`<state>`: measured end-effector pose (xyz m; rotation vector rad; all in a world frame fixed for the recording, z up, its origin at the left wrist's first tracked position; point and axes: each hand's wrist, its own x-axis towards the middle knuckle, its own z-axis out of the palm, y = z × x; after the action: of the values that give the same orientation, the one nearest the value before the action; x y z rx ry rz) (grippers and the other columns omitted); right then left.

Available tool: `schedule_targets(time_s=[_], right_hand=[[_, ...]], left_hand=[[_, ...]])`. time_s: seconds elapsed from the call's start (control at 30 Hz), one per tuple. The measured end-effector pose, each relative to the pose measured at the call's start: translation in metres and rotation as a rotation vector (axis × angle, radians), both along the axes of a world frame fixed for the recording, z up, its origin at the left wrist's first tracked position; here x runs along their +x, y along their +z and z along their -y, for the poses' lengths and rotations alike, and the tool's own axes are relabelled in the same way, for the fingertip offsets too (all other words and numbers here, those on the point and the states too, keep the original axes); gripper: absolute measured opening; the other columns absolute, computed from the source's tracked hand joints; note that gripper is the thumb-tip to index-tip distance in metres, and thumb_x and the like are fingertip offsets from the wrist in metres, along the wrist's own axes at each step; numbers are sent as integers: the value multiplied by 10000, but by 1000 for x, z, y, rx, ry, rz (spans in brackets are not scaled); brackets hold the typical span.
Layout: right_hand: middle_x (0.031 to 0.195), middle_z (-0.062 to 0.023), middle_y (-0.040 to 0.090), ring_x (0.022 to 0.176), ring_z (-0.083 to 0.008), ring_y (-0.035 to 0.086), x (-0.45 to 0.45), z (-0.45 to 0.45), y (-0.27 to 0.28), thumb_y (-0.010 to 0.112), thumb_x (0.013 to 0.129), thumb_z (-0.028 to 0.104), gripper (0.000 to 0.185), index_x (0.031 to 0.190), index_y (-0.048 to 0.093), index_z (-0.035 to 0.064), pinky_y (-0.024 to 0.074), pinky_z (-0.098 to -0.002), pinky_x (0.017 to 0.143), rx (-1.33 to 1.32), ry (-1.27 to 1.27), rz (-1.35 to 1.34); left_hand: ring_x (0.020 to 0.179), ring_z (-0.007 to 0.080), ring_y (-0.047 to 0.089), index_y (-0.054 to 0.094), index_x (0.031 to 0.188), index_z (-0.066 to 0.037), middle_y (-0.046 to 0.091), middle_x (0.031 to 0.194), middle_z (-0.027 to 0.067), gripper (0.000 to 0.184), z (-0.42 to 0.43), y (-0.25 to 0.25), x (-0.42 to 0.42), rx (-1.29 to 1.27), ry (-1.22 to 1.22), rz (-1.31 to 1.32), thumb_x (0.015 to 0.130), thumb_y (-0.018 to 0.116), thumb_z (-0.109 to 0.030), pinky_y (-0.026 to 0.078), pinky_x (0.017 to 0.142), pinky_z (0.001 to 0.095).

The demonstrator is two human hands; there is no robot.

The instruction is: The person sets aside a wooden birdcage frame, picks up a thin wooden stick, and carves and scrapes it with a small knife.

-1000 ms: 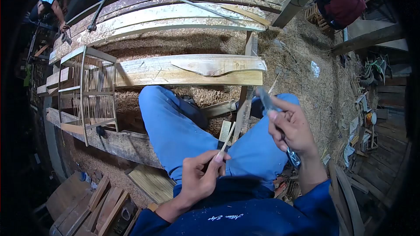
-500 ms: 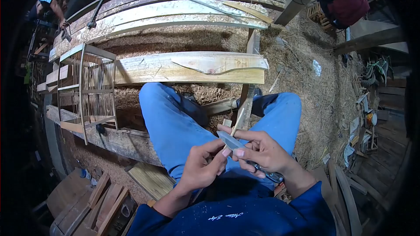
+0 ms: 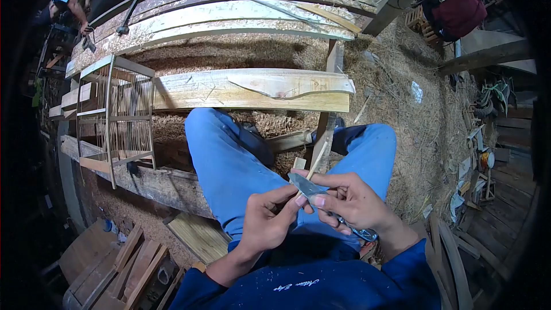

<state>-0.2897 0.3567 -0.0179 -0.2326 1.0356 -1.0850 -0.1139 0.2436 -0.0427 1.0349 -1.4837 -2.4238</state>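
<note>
My left hand (image 3: 270, 218) pinches the lower end of a thin wooden stick (image 3: 318, 159), which slants up and away over my lap. In my right hand (image 3: 350, 201) is a knife, its grey blade (image 3: 305, 186) lying across the stick just above my left fingertips. Part of the knife's dark handle (image 3: 364, 233) shows below my right palm. Right fingers also lie close behind the stick; whether they press on it I cannot tell. Both hands are closed, above my blue trousers (image 3: 224, 155).
Ahead lies a wide plank (image 3: 195, 89) with a curved wooden piece (image 3: 287, 85) on it. A slatted wooden cage (image 3: 109, 115) stands at left. Long boards (image 3: 189, 20) lie beyond. One person (image 3: 74, 6) is at upper left, another (image 3: 459, 8) at upper right. Wood scraps (image 3: 138, 264) lie lower left.
The knife blade has turned slightly against the stick, and both hands have shifted a little to the right. The stick tilts slightly more to the right. Both hands keep their hold.
</note>
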Motion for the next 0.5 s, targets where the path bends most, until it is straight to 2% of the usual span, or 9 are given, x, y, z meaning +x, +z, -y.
schedule_targets(time_s=[0.07, 0.13, 0.17, 0.23, 0.27, 0.33, 0.37, 0.43, 0.5], right_hand=[[896, -41, 603, 564, -41, 489, 1, -1, 1, 549, 1067, 134, 546, 1580, 369, 84, 425, -192, 408, 7, -4, 0], [997, -85, 659, 615, -55, 504, 2, -1, 5, 565, 1056, 116, 544, 1564, 384, 43, 431, -205, 404, 36, -14, -41], [997, -85, 659, 615, -55, 504, 3, -1, 5, 565, 1056, 116, 544, 1564, 384, 43, 431, -205, 404, 37, -13, -44], [812, -12, 604, 511, -33, 473, 6, -4, 3, 559, 1064, 150, 552, 1583, 375, 115, 398, -188, 392, -18, -19, -96], [812, -12, 604, 511, -33, 473, -2, -9, -3, 559, 1064, 150, 552, 1583, 375, 115, 398, -188, 392, -18, -19, -97], [636, -15, 576, 440, -38, 439, -31, -19, -14, 582, 1055, 186, 553, 1556, 399, 42, 389, -210, 369, 106, -448, -688], [636, -15, 576, 440, -38, 439, -39, -19, -5, 582, 1055, 186, 553, 1556, 399, 42, 389, -210, 369, 104, -450, -693], [586, 28, 513, 423, -27, 431, -46, -19, 21, 573, 1058, 182, 577, 1594, 362, 149, 374, -199, 369, 50, -226, -472], [569, 15, 512, 420, -40, 438, -35, -8, 19, 555, 1064, 173, 570, 1596, 353, 132, 381, -206, 376, 52, -183, -466]], left_hand=[[590, 11, 446, 718, 1167, 38, 698, 838, 22, 230, -2, 0, -1, 8, 2, 8, 1036, 625, -127, 346, 495, 210], [589, 11, 445, 720, 1161, 39, 698, 832, 24, 228, -3, 0, -1, 17, 9, 14, 1037, 624, -126, 346, 494, 211], [588, 11, 445, 719, 1171, 39, 700, 830, 26, 232, -2, 0, -1, 21, -2, 14, 1037, 622, -124, 345, 495, 210], [587, 11, 446, 719, 1181, 38, 702, 829, 28, 236, -2, 2, 0, 26, -17, 14, 1037, 621, -122, 344, 495, 209], [584, 11, 447, 717, 1198, 32, 704, 824, 29, 243, -2, 2, 2, 9, -40, 41, 1037, 620, -122, 343, 494, 208], [581, 11, 448, 716, 1215, 27, 705, 820, 29, 251, -6, 3, 11, -7, -65, 66, 1037, 620, -122, 343, 492, 208], [559, 14, 443, 708, 1214, 44, 715, 815, 53, 252, -7, 1, 19, 4, -42, 74, 1028, 625, -104, 335, 487, 203], [537, 18, 439, 700, 1214, 61, 725, 809, 77, 255, -10, 2, 22, 27, -7, 103, 1019, 631, -87, 326, 482, 198], [585, 7, 453, 706, 1253, 14, 713, 814, 35, 264, 0, 5, 7, 73, 1, 119, 1033, 620, -104, 340, 501, 197]])
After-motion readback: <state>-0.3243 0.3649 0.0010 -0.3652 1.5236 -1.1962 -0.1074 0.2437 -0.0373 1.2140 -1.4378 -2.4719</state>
